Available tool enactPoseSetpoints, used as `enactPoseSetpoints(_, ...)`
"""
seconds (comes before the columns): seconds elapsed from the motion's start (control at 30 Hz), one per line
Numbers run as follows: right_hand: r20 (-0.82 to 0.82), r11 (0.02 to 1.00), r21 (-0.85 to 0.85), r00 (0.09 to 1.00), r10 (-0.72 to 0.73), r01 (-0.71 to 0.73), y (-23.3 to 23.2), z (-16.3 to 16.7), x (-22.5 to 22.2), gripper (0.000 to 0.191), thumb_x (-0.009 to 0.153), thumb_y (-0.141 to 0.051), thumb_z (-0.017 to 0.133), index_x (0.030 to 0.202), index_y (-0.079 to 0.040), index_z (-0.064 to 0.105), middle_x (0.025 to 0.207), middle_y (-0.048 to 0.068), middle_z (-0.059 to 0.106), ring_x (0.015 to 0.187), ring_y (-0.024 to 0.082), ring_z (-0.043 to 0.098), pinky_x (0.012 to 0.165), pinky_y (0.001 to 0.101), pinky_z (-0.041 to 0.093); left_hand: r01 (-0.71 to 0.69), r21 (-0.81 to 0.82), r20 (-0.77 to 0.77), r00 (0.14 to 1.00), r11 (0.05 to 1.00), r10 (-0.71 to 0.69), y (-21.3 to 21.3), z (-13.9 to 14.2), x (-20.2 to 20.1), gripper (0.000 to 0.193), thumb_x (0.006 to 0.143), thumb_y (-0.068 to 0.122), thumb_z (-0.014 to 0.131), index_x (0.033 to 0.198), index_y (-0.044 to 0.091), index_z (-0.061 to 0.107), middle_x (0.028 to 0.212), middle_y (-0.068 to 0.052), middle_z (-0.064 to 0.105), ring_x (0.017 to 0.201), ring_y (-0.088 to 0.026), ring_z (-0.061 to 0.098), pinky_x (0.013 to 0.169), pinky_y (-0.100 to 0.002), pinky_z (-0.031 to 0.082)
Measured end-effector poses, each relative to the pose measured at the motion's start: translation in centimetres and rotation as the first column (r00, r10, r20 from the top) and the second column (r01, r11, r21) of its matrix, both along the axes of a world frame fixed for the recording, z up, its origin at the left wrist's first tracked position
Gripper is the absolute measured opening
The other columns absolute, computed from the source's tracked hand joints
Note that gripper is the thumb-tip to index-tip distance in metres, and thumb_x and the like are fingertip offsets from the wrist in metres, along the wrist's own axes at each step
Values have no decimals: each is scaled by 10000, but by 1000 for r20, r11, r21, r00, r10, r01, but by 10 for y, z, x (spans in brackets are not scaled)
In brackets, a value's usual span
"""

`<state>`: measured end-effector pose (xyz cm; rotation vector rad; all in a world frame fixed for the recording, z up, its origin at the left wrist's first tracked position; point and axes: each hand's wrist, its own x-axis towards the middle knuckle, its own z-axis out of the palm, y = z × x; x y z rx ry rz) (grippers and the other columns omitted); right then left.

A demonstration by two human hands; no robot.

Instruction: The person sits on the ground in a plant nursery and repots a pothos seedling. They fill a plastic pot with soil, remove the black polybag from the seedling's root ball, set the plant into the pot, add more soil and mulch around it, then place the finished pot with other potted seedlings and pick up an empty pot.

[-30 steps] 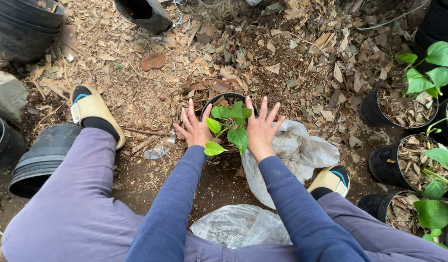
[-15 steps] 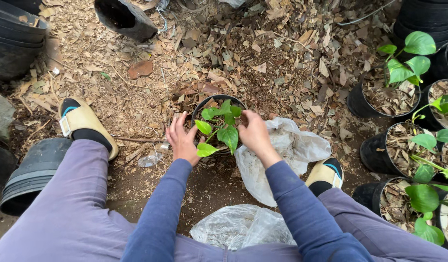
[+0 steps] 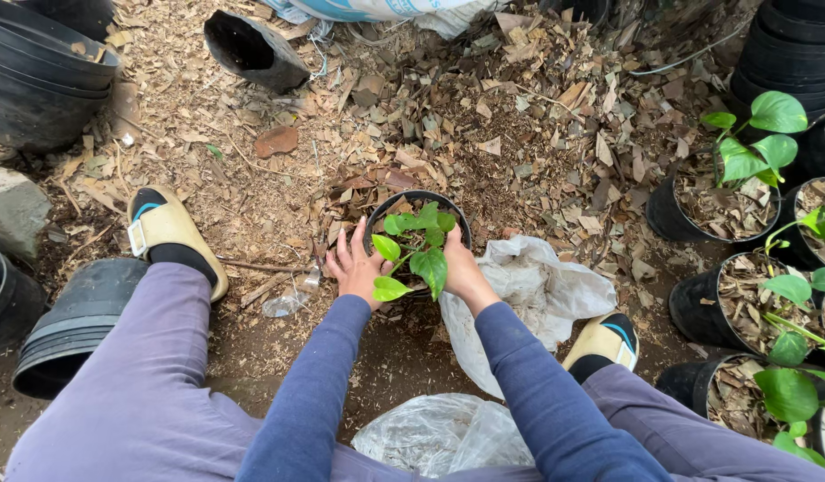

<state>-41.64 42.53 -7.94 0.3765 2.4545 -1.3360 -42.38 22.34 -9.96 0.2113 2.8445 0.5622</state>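
Both hands dropped lower round the pot since before, left hand [image 3: 357,268] and right hand [image 3: 460,270] grip clenched on black pot [image 3: 419,201], green plant [image 3: 414,250] between, white bag [image 3: 537,295] just beside

A single head-worn camera looks steeply down from above a seated person's lap, facing forward over both blue-sleeved arms to the leaf-littered dirt ground [image 3: 537,134]. It sits close (knees and sandalled feet fill the lower frame), with the small black plastic pot [image 3: 419,201] near centre. No second view shares the scene.
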Motion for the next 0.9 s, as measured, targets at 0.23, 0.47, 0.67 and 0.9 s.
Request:
enactPoseSetpoints(0.23,82,996,56,994,65,-70,26,33,-7,607,848,-244,657,1425,-112,521,1166,201,740,1081,339,725,930,410,546,83,-26,-230,969,996,-87,-21,-7,-31,303,948,155,618,1194,296,724,1650,-88,217,1571,-410,72,1241,-699,38)
enactPoseSetpoints(0.47,371,954,275,929,10,-120,99,13,4,412,873,-201,668,1234,-8,708,1081,219,760,1036,372,774,926,441,607,312,-214,-106,935,926,-339,-6,14,-71,543,860,194,665,1311,495,634,1685,-58,125,1549,-440,-13,1200,-697,82)
enactPoseSetpoints(0.67,65,832,525,966,-248,179,85,-58,53,777,721,-93,771,1436,-76,465,1363,308,449,1176,543,476,972,531,418,358,-275,23,930,892,-366,6,26,-79,492,842,321,694,1310,456,625,1665,-26,75,1532,-415,-61,1179,-719,34)
enactPoseSetpoints(0.9,-411,806,303,833,-371,509,108,-85,57,475,783,39,623,1250,-27,566,1213,261,555,1153,454,538,1022,504,451,265,64,-130,958,962,-255,5,20,-88,334,821,157,737,1139,236,674,1464,-60,487,1382,-346,443,1123,-503,383)
